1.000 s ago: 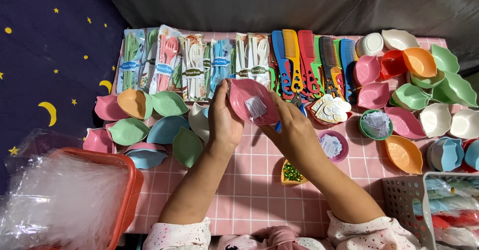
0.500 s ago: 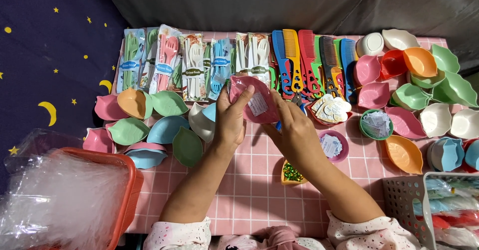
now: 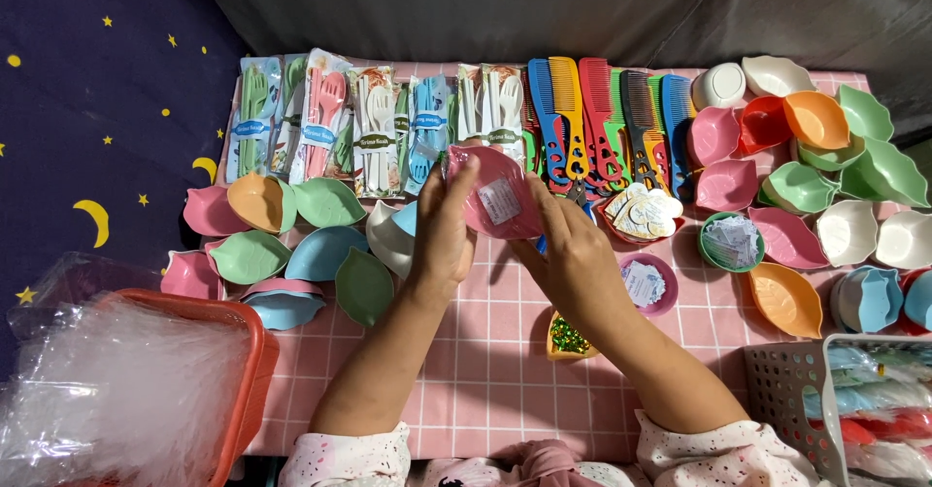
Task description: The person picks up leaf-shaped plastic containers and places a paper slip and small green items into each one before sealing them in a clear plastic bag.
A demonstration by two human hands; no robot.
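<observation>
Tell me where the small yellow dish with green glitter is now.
In the head view, the small yellow dish sits on the pink checked cloth, just below the right hand.

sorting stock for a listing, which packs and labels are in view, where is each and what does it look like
Wrapped pink dish: held up by left hand and right hand, clear film, small white rectangular sticker.
Cutlery packs: row at the cloth's far edge, clear sleeves, green, pink, cream and blue sets, label bands.
Paper tags: pale heap in a dish beside the combs.
</observation>
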